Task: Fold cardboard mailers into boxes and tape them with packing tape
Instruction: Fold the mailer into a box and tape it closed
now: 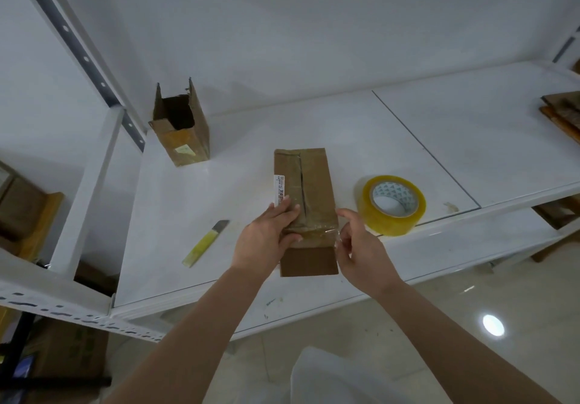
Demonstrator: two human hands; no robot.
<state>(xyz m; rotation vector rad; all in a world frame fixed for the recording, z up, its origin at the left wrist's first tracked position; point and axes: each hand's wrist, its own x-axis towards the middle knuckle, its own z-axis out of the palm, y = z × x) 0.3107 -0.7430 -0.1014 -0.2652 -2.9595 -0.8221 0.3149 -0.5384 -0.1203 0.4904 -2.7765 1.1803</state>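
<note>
A long brown cardboard box (310, 184) lies on the white shelf (194, 203), its top seam covered with clear tape. My left hand (266, 237) presses flat on the box's near left end with fingers straight. My right hand (357, 243) is at the box's near right edge and pinches the end of a clear tape strip (326, 232) that runs across the box. A roll of yellowish packing tape (390, 204) sits flat just right of the box. A yellow utility knife (205, 239) lies to the left.
An upright open cardboard box (182, 130) stands at the back left of the shelf. Flat cardboard pieces (561, 112) are stacked at the far right. A slanted metal upright (75, 39) crosses the left side. More boxes (28, 215) sit below left.
</note>
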